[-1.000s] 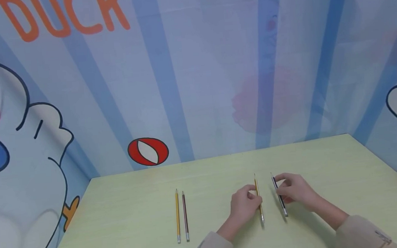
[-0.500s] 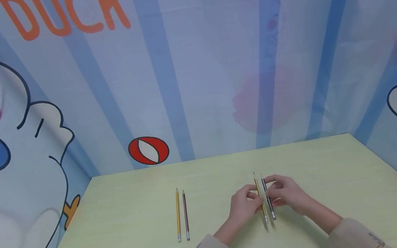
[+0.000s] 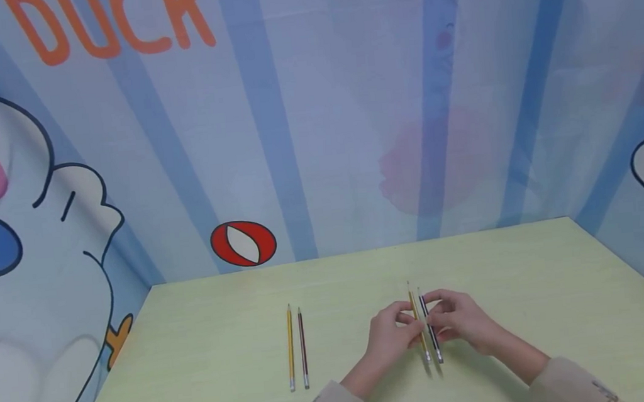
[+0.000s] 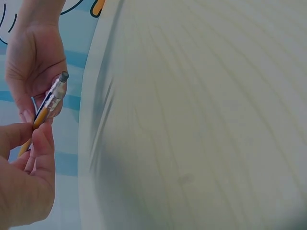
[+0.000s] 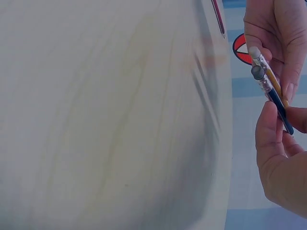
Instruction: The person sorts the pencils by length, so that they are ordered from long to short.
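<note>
My left hand (image 3: pixel 387 336) pinches a yellow pencil (image 4: pixel 41 117) between thumb and fingers, its tip pointing away from me. In my right hand (image 3: pixel 463 321) is a dark blue pencil (image 5: pixel 275 97), pinched the same way. The two pencils run side by side above the table, close together at the fingertips. Each has a silver ferrule; in the right wrist view the yellow one ends in a pale eraser and the dark one in a grey eraser.
Left of the hands, another yellow pencil (image 3: pixel 291 348) and a dark red pencil (image 3: pixel 303 349) lie roughly parallel on the pale table (image 3: pixel 208 336). Behind the table hangs a blue striped cartoon backdrop (image 3: pixel 339 130).
My right hand has moved left, bringing the dark blue pencil from a gap away to right beside the yellow one. The left hand has shifted only slightly. The two lying pencils stay put.
</note>
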The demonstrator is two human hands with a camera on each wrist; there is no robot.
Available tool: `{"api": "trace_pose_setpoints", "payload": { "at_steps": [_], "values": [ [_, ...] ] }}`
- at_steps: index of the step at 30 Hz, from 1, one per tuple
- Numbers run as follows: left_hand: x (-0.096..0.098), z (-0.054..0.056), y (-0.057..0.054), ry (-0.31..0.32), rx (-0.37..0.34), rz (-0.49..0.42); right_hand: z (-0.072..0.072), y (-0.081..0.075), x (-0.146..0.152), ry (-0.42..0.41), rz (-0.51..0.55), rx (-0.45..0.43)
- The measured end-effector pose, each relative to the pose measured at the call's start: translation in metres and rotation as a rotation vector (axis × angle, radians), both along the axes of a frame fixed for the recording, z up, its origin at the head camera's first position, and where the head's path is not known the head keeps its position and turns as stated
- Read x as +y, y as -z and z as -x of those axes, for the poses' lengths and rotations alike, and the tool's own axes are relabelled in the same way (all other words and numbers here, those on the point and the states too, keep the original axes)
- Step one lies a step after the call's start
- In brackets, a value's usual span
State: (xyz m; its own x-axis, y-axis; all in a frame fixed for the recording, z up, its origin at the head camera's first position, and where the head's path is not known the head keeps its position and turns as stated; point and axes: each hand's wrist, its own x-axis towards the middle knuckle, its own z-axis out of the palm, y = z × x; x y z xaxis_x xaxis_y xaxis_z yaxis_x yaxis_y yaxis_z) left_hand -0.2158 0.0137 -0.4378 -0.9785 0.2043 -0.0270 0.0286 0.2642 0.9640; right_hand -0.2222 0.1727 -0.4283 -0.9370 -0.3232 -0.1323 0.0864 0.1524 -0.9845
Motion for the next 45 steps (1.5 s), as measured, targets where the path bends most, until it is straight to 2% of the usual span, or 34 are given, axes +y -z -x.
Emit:
{"api": "trace_pose_setpoints", "payload": {
  "at_steps": [9, 15, 19, 28, 37, 40, 45],
  "values": [
    [-0.021, 0.000, 0.001, 0.002, -0.014, 0.005, -0.002, 0.004, -0.005, 0.013, -0.010, -0.021],
    [-0.042, 0.001, 0.002, 0.005, 0.019, 0.030, -0.003, 0.004, -0.009, 0.042, -0.045, -0.029],
    [-0.058, 0.002, -0.001, 0.005, 0.046, 0.068, -0.004, 0.004, -0.010, 0.038, -0.056, -0.026],
    [-0.094, 0.009, -0.009, -0.043, 0.051, 0.167, -0.005, 0.004, -0.010, 0.033, -0.063, -0.024],
    [-0.125, 0.013, -0.006, -0.079, 0.036, 0.254, -0.005, 0.005, -0.009, 0.035, -0.059, -0.017],
    [-0.131, 0.014, -0.003, -0.082, 0.031, 0.280, -0.004, 0.006, -0.009, 0.042, -0.061, -0.017],
    [-0.138, 0.013, -0.004, -0.074, 0.058, 0.347, -0.004, 0.006, -0.010, 0.047, -0.067, -0.014]
  ]
}}
